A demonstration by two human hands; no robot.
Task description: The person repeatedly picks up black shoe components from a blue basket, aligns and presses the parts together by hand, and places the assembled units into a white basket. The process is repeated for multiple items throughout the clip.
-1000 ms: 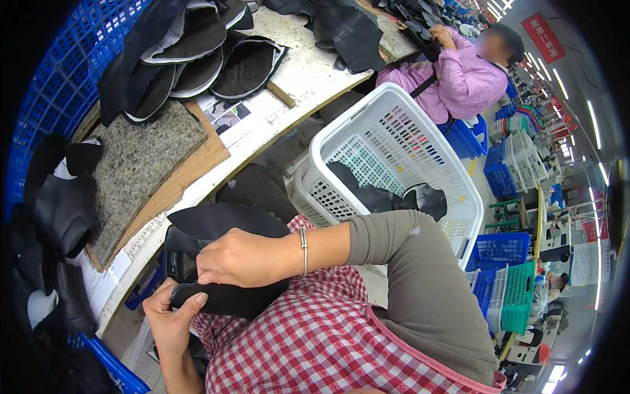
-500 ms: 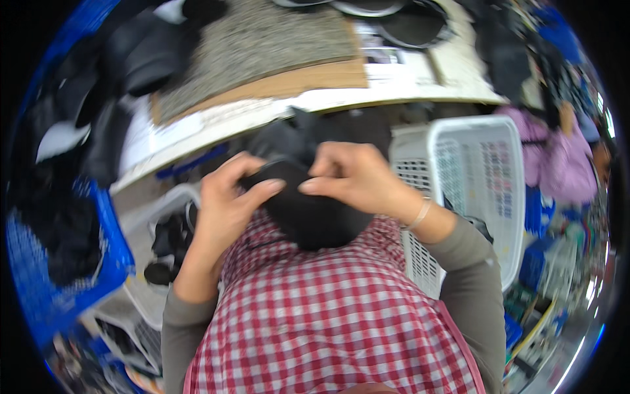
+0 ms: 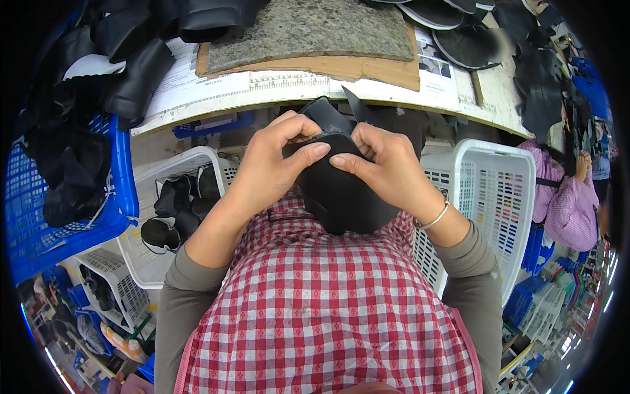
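A black shoe upper, seemingly leather, lies over my lap at the table's edge. My left hand pinches its rim between thumb and bent fingers. On the same rim my right hand is closed too, its thumb close to the left one. The fingertips of both hands are partly hidden behind the material. Beyond the hands, a pointed black flap sticks up toward the table.
Ahead is a white table with a stone slab on cardboard. Black shoe parts crowd its left side. White baskets flank my lap; a blue crate stands left. A person in pink is at right.
The view has shifted, and the table sits higher in the picture. Both hands still grip the upper's rim, with the thumbs now closer together.
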